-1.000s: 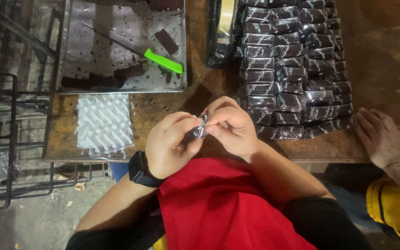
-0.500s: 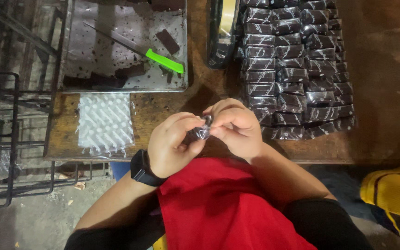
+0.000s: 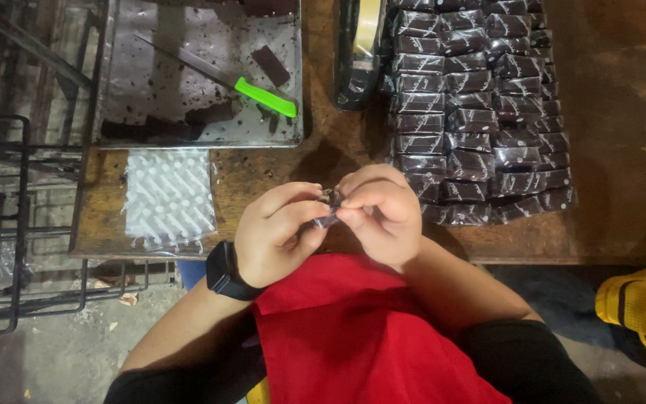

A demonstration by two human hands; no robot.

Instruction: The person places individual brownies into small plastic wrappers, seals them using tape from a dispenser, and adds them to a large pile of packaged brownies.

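I see both hands pinched on a small wrapped piece point(image 3: 330, 203) at centre: left hand point(image 3: 278, 233) and right hand point(image 3: 383, 213) curled tight, fingertips meeting. Wrapped bars point(image 3: 476, 112) stacked at one o'clock on the bench point(image 3: 622, 150); tray point(image 3: 188, 135) with green-handled knife point(image 3: 263, 96) at eleven.

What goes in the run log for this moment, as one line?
left hand: pinching small dark clear-wrapped piece | right hand: pinching same piece | behind: rows of dark wrapped pieces, green-handled knife on metal tray
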